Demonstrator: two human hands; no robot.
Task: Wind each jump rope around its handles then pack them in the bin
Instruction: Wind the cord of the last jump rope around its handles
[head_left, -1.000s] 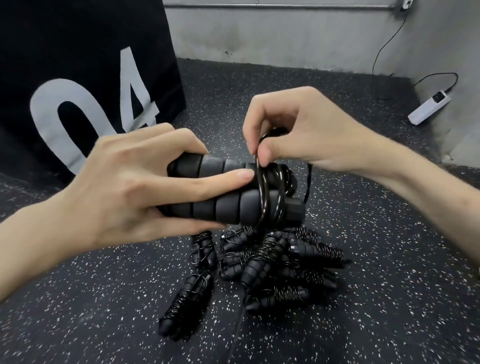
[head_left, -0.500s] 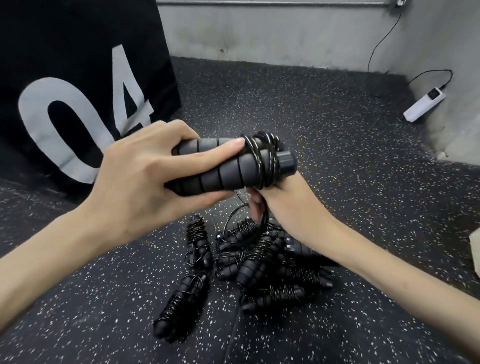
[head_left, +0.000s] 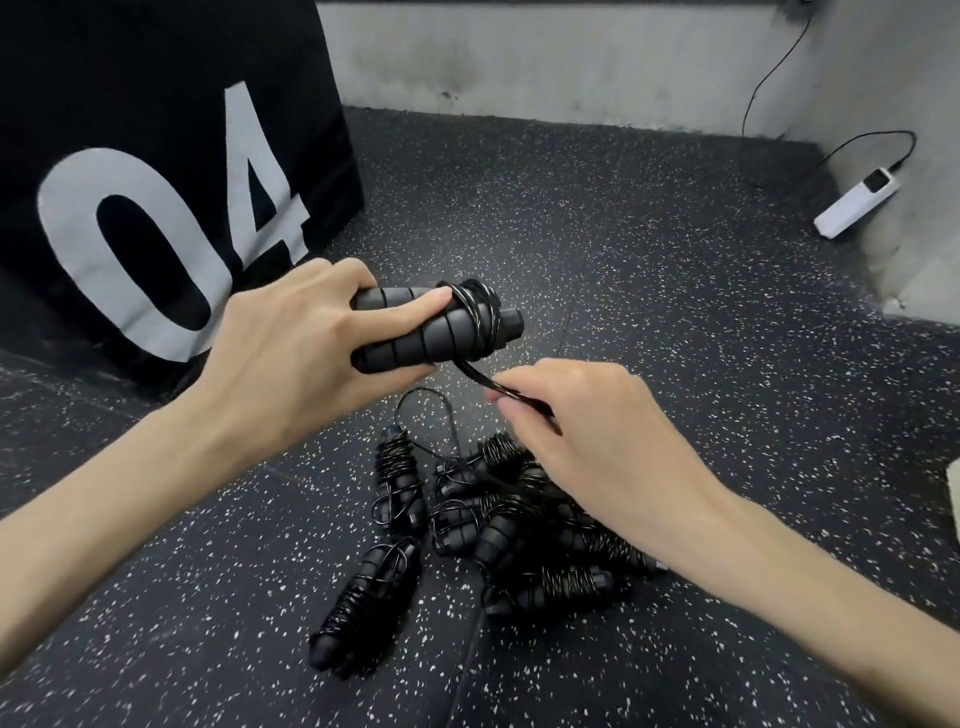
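Observation:
My left hand (head_left: 291, 358) grips a pair of black foam jump-rope handles (head_left: 421, 332) held side by side above the floor. A few turns of black cord (head_left: 475, 322) wrap the handles near their right end. From there the cord runs down to my right hand (head_left: 587, 436), which pinches it just below and to the right of the handles. On the floor beneath lies a pile of several wound jump ropes (head_left: 519, 530), with two more bundles (head_left: 363, 608) lying apart to its left. No bin is in view.
A large black box marked "04" (head_left: 156, 197) stands at the left. A white power strip (head_left: 857, 202) with its cable lies by the wall at the right. A grey wall (head_left: 571, 67) closes the back. The floor is black speckled rubber (head_left: 675, 312).
My right hand has come from above the handles, passed under them, and now holds the cord below and to the right. The handles stay in my left hand.

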